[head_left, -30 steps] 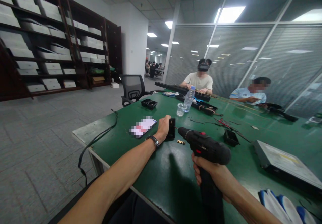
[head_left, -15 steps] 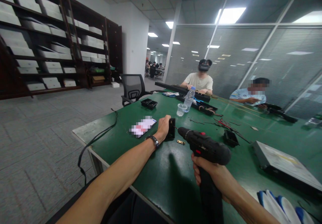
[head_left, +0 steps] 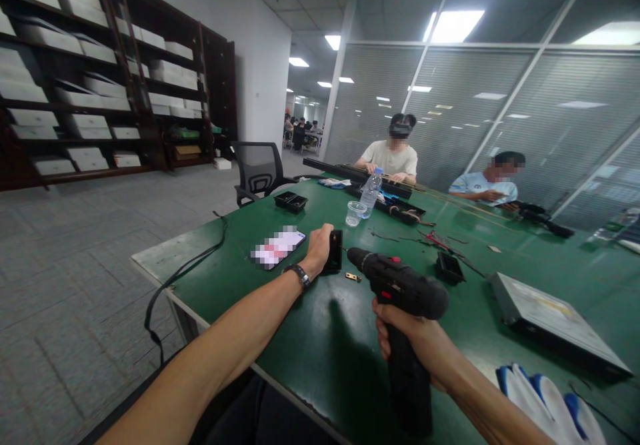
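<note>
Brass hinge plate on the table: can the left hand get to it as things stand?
Probably yes. The brass plate lies bare on the green table just right of the left hand, but that hand grips the black part.

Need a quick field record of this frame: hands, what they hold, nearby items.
left hand: grips small black plastic block, standing upright on green table
right hand: wrapped round handle of black cordless drill, bit pointing at the block
between them: small brass plate lying flat
left of block: phone, face up
right: flat grey metal box; blue-white gloves
far side: two people seated
</note>
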Motion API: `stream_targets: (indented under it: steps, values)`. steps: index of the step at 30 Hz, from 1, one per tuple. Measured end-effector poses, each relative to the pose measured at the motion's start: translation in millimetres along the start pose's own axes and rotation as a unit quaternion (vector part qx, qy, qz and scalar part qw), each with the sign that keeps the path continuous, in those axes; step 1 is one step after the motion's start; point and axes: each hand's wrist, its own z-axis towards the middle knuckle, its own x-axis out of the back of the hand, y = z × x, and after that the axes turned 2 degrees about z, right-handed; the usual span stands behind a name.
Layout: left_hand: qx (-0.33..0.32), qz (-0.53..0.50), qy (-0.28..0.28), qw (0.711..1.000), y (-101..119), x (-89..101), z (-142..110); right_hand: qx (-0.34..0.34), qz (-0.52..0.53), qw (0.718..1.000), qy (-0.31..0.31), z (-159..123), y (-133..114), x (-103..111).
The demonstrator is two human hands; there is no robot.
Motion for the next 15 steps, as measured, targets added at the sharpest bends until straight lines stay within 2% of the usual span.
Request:
stream_targets:
  steps: [10,15]
  values:
    - [-0.012,0.005,-0.007,1.000,-4,1.0,1,-0.001,0.030,0.999,0.017,-10,-15,-11]
    - [-0.025,0.010,-0.006,1.000,-1,1.0,-1,-0.001,0.025,1.000,0.011,-6,-10,-8]
